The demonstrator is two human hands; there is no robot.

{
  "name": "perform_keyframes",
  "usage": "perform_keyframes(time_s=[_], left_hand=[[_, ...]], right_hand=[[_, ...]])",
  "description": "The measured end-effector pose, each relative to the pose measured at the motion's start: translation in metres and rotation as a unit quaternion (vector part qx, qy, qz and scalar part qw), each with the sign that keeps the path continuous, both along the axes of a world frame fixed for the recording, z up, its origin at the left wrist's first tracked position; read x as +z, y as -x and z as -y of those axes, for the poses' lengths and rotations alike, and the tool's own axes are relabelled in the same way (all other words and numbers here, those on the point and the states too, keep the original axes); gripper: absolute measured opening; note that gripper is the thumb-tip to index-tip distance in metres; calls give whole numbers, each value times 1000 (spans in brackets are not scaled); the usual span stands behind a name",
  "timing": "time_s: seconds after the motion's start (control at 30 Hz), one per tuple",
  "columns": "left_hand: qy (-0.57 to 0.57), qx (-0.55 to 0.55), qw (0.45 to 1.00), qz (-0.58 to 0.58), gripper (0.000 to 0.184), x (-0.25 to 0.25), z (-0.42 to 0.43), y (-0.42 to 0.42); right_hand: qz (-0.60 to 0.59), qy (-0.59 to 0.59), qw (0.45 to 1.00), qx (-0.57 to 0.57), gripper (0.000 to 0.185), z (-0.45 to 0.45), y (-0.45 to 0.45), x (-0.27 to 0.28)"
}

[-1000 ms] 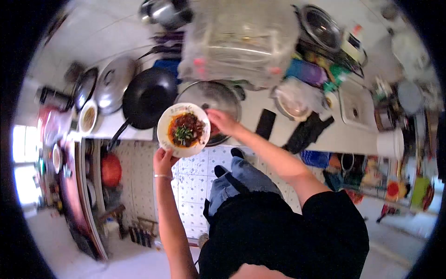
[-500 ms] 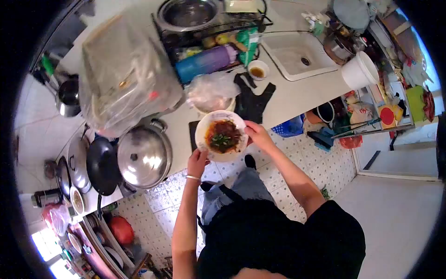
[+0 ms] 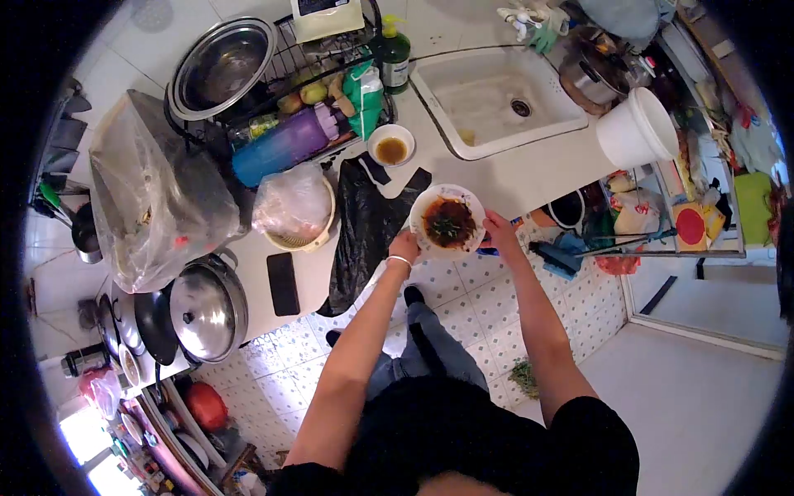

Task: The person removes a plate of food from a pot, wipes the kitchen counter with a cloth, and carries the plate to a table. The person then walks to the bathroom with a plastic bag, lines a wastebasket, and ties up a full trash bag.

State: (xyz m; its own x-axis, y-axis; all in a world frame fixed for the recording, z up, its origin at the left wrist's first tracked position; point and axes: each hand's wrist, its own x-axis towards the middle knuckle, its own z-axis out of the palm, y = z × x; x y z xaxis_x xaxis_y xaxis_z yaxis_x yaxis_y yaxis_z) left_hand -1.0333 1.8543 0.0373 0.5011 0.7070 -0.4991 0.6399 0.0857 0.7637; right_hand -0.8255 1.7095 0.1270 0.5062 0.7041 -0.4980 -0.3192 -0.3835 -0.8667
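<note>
Between both hands I hold a white patterned plate by its rim, in front of the counter's edge. Dark reddish-brown food in sauce with green bits on top fills its middle. My left hand is closed on the left side of the rim. On the opposite side, my right hand grips the plate, with its fingers partly hidden beneath. Just left of the plate, a black plastic bag lies on the counter and hangs over its edge. A small bowl of brown liquid stands behind the plate.
A white sink is set into the counter behind the plate, with a white bucket to its right. Further left are a phone, a basket with a plastic bag, a blue-purple bottle and a lidded steel pot.
The plate has moved right along the counter, held in both hands, away from the phone and past the black bag towards the sink. My view and body have shifted right too.
</note>
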Motion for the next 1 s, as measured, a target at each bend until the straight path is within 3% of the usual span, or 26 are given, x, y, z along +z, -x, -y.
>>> perform_keyframes(time_s=[0.1,0.17,0.3,0.4,0.43,0.47,0.5,0.53,0.6,0.63,0.7,0.73,0.77,0.83,0.9,0.93,0.97,1.0], left_hand=[[-43,-46,997,-42,26,54,9,-32],[-109,-6,994,-9,25,0,11,-42],[-138,-42,985,-98,27,47,15,-52],[-189,-100,972,-96,29,3,14,-49],[-251,-63,964,-64,28,21,18,-46],[-296,-261,906,-153,28,38,16,-42],[-196,-132,959,-154,27,57,18,-38],[-209,-126,958,-149,26,35,20,-31],[-250,-177,935,-176,25,30,29,-21],[-239,-97,957,-130,26,22,38,-20],[-170,-108,967,-157,25,64,38,-7],[-135,-103,972,-165,27,51,39,-7],[-179,-210,944,-183,28,60,38,-1],[-206,-132,958,-152,24,67,51,19],[-208,-103,962,-142,24,94,48,57],[-193,-2,981,-1,26,108,45,88],[-176,98,969,142,28,123,42,122],[-216,134,962,97,25,160,33,162]], right_hand=[[-21,22,999,-17,31,4,-27,-15],[-38,26,999,-28,31,6,-35,-18],[-33,36,999,10,30,3,-41,-13],[-34,25,999,23,30,7,-45,-27],[-41,16,999,16,30,9,-42,-32],[-48,8,999,9,30,10,-37,-36],[-55,5,998,0,31,12,-33,-49],[-63,1,998,-6,32,14,-29,-61],[-41,16,999,29,35,17,-9,-33],[-45,20,998,26,36,21,-2,-27],[-57,21,997,46,38,23,6,-29],[-79,8,995,57,39,25,7,-31],[-102,-4,993,67,40,27,5,-33],[-115,11,992,57,41,31,0,-37],[45,-59,997,38,31,49,-8,-64],[42,-66,996,50,31,39,11,-41],[184,-52,981,19,23,34,27,-15],[322,-40,946,-14,16,25,54,25]])
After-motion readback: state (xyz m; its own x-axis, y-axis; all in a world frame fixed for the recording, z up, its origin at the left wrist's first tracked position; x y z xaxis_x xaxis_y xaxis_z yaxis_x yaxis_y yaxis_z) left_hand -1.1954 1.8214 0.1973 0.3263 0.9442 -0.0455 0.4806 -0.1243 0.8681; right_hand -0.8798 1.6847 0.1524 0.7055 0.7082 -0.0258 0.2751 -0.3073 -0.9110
